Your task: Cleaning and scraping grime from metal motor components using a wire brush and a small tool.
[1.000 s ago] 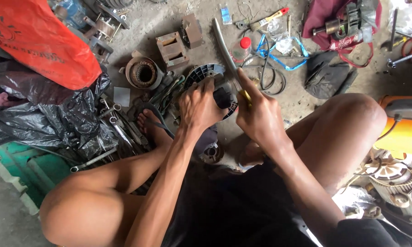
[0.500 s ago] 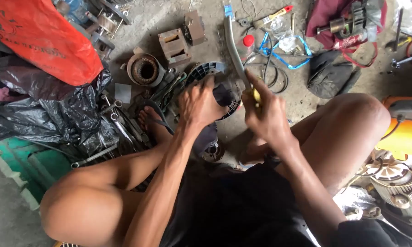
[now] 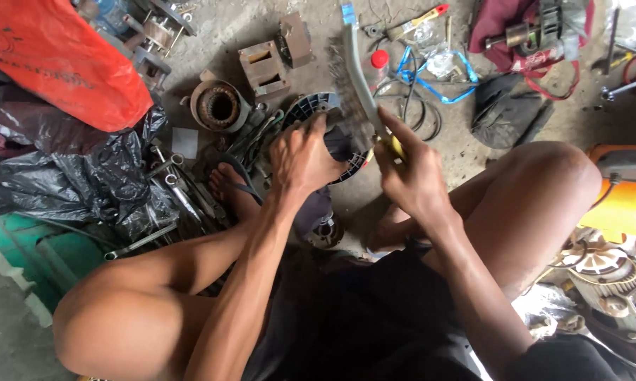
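I see L hand (image 3: 300, 159) clamped on round black fan cover (image 3: 311, 113); R hand (image 3: 409, 173) fisted round wire brush (image 3: 356, 85), bristles just right of cover.

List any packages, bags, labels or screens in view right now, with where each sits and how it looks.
Orange plastic bag: top left, crumpled, faint dark print.
Black plastic bag: left, below the orange one, glossy and wrinkled.
Clear plastic packet: top centre, small, among blue cable.
No screens visible.
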